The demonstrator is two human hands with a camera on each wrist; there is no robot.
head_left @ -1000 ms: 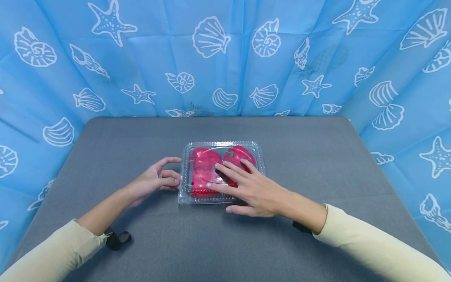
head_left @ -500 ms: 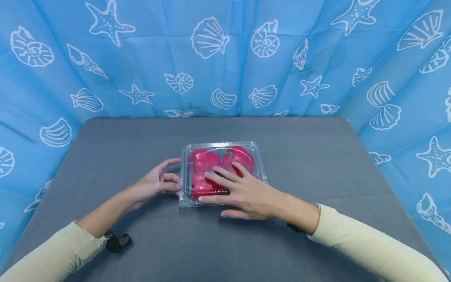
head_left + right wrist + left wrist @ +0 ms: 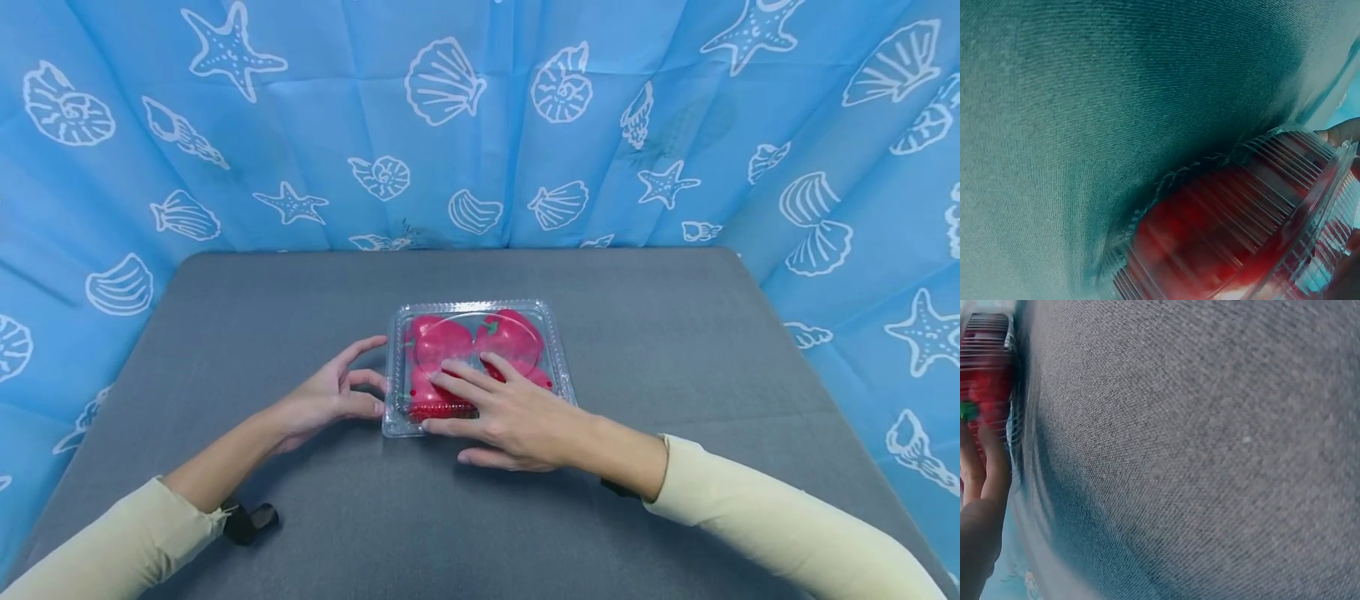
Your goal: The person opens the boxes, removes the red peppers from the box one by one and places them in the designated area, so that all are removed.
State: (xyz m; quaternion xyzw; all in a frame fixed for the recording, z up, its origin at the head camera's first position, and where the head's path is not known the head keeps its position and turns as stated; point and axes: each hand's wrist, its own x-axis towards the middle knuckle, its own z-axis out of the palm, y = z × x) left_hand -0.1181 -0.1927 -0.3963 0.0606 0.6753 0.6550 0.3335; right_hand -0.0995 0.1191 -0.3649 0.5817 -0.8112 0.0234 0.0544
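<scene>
While the left hand (image 3: 330, 392) keeps to much the same spot at the left side of the clear plastic box (image 3: 555, 350), the right hand (image 3: 510, 417) has shifted a little left and nearer over its top during the last second. Its fingers are straight and spread apart across the lid, now lying over the near half, one fingertip by the near edge; nothing is clamped in them. The left hand's fingers are parted and lightly bent, their tips at the box's left edge rather than wrapped round it (the left wrist view shows two of them against the ribbed side, though how firmly they press I cannot tell).

The box rests on the middle of the gray table (image 3: 300, 292), and it has barely moved. Red peppers with green stems show through the plastic: one far left (image 3: 442, 343), one far right (image 3: 517, 337) and one near left (image 3: 431, 390). More red shows beside the right hand, but that near right part is mostly covered.

For the work in hand, I judge that the shift brings the right hand's contact to the lid's near part, with the left hand steadying the side. The peppers look well contained, yet whether the rim is fully pressed together cannot be told.
</scene>
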